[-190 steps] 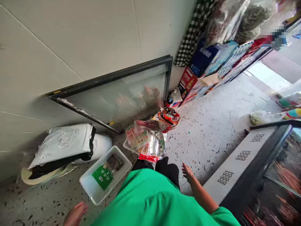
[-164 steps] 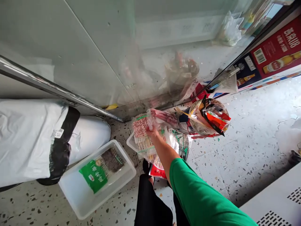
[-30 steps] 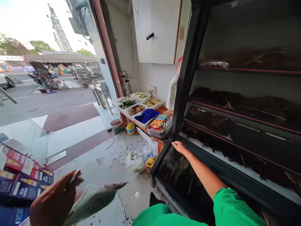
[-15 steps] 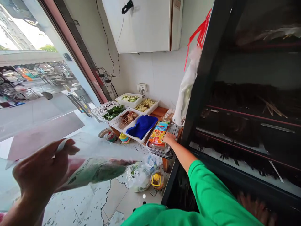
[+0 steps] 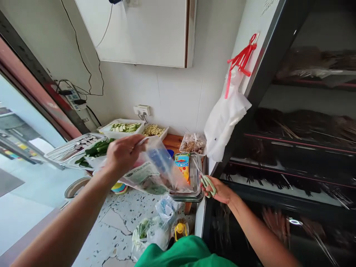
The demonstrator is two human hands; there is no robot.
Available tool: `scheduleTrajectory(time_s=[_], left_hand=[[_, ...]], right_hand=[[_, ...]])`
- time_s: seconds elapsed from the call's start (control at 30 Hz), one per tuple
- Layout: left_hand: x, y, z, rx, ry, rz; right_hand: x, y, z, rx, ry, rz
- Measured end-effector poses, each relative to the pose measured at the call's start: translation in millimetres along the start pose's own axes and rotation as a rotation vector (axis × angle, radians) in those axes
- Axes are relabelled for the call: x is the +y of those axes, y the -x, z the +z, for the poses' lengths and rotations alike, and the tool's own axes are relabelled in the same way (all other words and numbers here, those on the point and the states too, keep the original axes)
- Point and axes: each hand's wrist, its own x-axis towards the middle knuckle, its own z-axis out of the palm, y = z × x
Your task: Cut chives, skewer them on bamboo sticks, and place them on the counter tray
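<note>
My left hand (image 5: 124, 154) is closed on the top edge of a clear plastic bag (image 5: 151, 174) with green print, which hangs in front of the trays. Something pinkish shows inside the bag; its kind is unclear. My right hand (image 5: 218, 191) holds a pair of scissors (image 5: 207, 183) with pale green handles, blades pointing up and left over the metal trays. An orange and blue food packet (image 5: 182, 167) lies on the stacked metal trays (image 5: 196, 174), partly behind the bag. The blue cloth (image 5: 170, 152) is mostly covered by the bag.
White trays of sliced vegetables (image 5: 125, 127), green peppers (image 5: 97, 150) and skewers stand at the left. White plastic bags (image 5: 226, 122) hang beside the dark shelved cabinet (image 5: 278, 148). On the floor are bagged greens (image 5: 143, 230) and a yellow-capped bottle (image 5: 180, 228).
My left hand has brought the plastic bag right, up to the metal trays. My right hand has left the food packet and now holds scissors. The view has turned right.
</note>
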Motion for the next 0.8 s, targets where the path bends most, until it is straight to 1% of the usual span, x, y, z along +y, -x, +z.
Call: scheduleTrajectory(time_s=[0.03,0.07,0.1,0.17,0.23,0.3,0.37,0.4,0.5,0.57,0.63,0.73,0.8], left_hand=[[-1.6,-8.9,8.6,-0.037,0.054,0.037],[-3.2,-17.0,17.4,-0.074,0.107,0.074],[-5.1,-24.0,26.4,-0.11,0.153,0.115],[-9.2,-35.0,43.6,-0.16,0.225,0.186],[-12.8,-42.4,58.2,-0.191,0.283,0.235],[-14.9,-47.2,68.7,-0.213,0.335,0.274],[-15.2,-50.6,74.9,-0.226,0.378,0.305],[-14.9,-51.9,76.6,-0.231,0.394,0.316],[-13.7,-55.0,78.2,-0.246,0.426,0.357],[-13.7,-56.5,77.9,-0.257,0.436,0.396],[-14.7,-57.4,77.4,-0.269,0.44,0.427],[-16.8,-57.6,76.7,-0.272,0.447,0.434],[-17.8,-57.1,76.1,-0.271,0.461,0.429]], right_hand=[[-7.5,10.2,7.1,0.015,-0.033,-0.095],[-17.5,17.5,14.7,0.037,0.006,-0.169],[-29.9,22.4,22.2,0.069,0.102,-0.226],[-59.3,27.1,35.7,0.155,0.387,-0.315],[-89.7,28.1,45.8,0.256,0.717,-0.39],[-116.2,27.2,52.5,0.343,1.007,-0.426],[-136.5,24.5,57.0,0.369,1.21,-0.404],[-144.3,22.5,58.9,0.362,1.274,-0.382],[-161.3,15.0,64.8,0.295,1.37,-0.364],[-169.8,10.8,68.7,0.265,1.397,-0.375],[-177.1,8.8,72.0,0.237,1.416,-0.357],[-183.4,9.7,74.6,0.193,1.468,-0.345],[-183.2,11.1,75.2,0.212,1.513,-0.382]])
